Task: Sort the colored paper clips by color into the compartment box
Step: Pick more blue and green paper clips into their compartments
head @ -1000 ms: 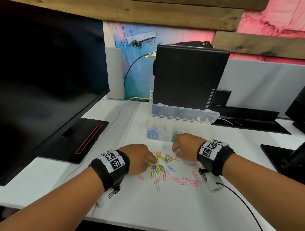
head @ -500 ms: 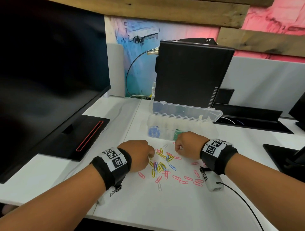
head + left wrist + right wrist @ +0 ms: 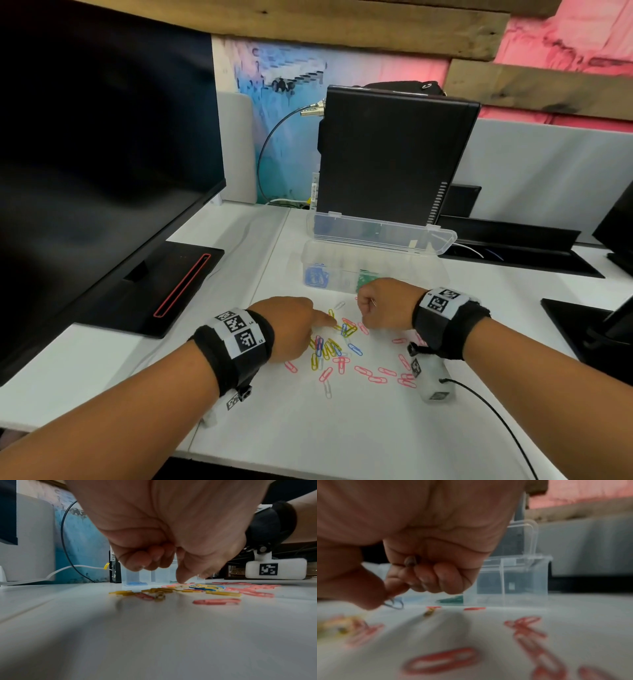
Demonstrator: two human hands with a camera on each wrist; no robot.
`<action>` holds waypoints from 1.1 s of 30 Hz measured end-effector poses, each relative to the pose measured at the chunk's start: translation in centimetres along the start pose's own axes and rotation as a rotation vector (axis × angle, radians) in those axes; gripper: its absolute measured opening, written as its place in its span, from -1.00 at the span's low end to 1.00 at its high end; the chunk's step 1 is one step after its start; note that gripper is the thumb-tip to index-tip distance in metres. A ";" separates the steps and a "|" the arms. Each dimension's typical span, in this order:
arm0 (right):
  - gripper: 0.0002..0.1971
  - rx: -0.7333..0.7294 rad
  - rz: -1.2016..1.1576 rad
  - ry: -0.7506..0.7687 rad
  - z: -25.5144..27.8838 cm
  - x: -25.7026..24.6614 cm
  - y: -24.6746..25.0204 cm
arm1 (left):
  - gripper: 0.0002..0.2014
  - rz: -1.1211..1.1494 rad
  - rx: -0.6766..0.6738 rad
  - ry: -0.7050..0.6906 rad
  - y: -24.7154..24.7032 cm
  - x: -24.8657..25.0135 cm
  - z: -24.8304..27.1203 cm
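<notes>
Loose paper clips [image 3: 337, 346] in pink, yellow, blue and white lie scattered on the white desk between my hands. My left hand [image 3: 298, 325] rests at the pile's left edge. Its index fingertip [image 3: 181, 580] presses down among the yellow clips [image 3: 163, 590], and its other fingers are curled. My right hand [image 3: 380, 303] is a fist just above the pile. Its thumb and forefinger pinch a bluish-grey clip [image 3: 393, 603]. Behind the hands stands the clear compartment box [image 3: 411, 270] with its lid [image 3: 380, 233] up. It holds blue clips [image 3: 317, 275] and green clips [image 3: 366, 277] in separate cells.
A large dark monitor [image 3: 85, 154] and its base [image 3: 171, 284] fill the left. A black mini computer [image 3: 394, 150] stands right behind the box. A white camera block [image 3: 433, 380] with a cable hangs under my right wrist. Another monitor foot [image 3: 582, 325] stands at the right.
My right hand has come up off the pile with a clip pinched, a little nearer the box. My left hand has stayed at the pile's left edge, index finger now stretched onto the clips.
</notes>
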State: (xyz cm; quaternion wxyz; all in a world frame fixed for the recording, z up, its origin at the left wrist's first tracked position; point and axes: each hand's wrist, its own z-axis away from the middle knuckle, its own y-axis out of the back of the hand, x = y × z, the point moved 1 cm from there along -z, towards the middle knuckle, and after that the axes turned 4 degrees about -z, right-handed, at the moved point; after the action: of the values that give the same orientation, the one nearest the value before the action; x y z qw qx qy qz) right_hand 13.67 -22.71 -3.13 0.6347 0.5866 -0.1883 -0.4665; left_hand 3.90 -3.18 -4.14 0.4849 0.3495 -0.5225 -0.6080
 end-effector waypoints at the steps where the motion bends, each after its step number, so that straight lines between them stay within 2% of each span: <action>1: -0.88 0.016 -0.256 -0.026 -0.1 0.0 0.1 | -0.48 -0.004 -0.015 -0.003 -0.1 0.0 0.0; 2: -0.87 0.012 -0.623 -0.056 0.0 -0.2 0.2 | -0.48 -0.002 -0.023 0.001 -0.1 0.0 0.0; 4: -0.84 -0.091 -1.353 -0.089 0.4 -0.5 0.2 | -0.51 0.009 -0.017 0.016 -0.2 -0.1 0.0; 5: -0.81 -0.145 -1.558 -0.089 0.5 -0.4 0.2 | -0.54 0.010 -0.004 0.022 -0.1 -0.2 0.0; 7: -0.74 -0.199 -1.693 -0.113 0.4 -0.2 0.0 | -0.55 0.010 0.022 0.024 0.0 -0.2 0.0; 9: -0.75 -0.200 -1.634 -0.179 0.0 -0.1 -0.4 | -0.48 -0.010 0.015 0.008 0.0 0.0 0.0; 11: -0.87 -0.144 -1.371 -0.231 -0.2 -0.6 -0.4 | -0.45 -0.032 -0.009 0.008 -0.2 0.0 0.0; 13: -0.96 -0.031 -0.810 -0.185 -0.6 -1.3 -0.1 | -0.49 -0.026 -0.005 0.027 -0.1 -0.2 -0.1; 15: -0.89 0.059 -0.160 -0.038 -1.1 -2.2 0.0 | -0.54 -0.026 0.021 0.030 0.0 -0.2 -0.1; 16: -0.82 0.059 0.052 0.004 -1.3 -2.7 -0.1 | -0.58 -0.036 0.033 0.026 0.1 -0.2 -0.2; 18: -0.71 0.037 0.239 0.024 -1.6 -3.3 -0.3 | -0.65 -0.059 0.061 0.020 0.0 -0.2 -0.1; 22: -0.82 -0.022 0.281 0.012 -2.1 -4.0 -0.7 | -0.72 -0.053 0.100 0.029 -0.1 -0.5 -0.2; 24: -0.81 -0.060 0.307 -0.015 -1.8 -4.1 -0.7 | -0.70 -0.034 0.079 0.030 -0.2 -0.6 -0.3; 26: -0.79 -0.055 0.227 -0.042 -1.3 -3.8 -0.2 | -0.69 -0.037 0.054 0.025 -0.3 -0.6 -0.3; 29: -0.87 -0.092 -0.021 -0.023 -0.2 -3.2 0.7 | -0.75 -0.046 0.065 0.036 -0.2 -0.7 -0.4; 32: -0.87 -0.094 -0.556 -0.117 1.5 -2.5 0.9 | -0.82 -0.039 0.064 0.054 -0.2 -0.8 -0.2; 33: -0.82 -0.100 -0.587 -0.124 1.7 -2.2 0.8 | -0.84 -0.044 0.061 0.058 -0.2 -0.7 -0.2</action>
State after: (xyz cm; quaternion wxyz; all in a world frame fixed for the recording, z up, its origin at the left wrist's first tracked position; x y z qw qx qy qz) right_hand 11.51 -22.00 -1.31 0.4881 0.5544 -0.0261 -0.6736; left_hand 4.20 -2.56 -4.44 0.4756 0.3930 -0.5185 -0.5920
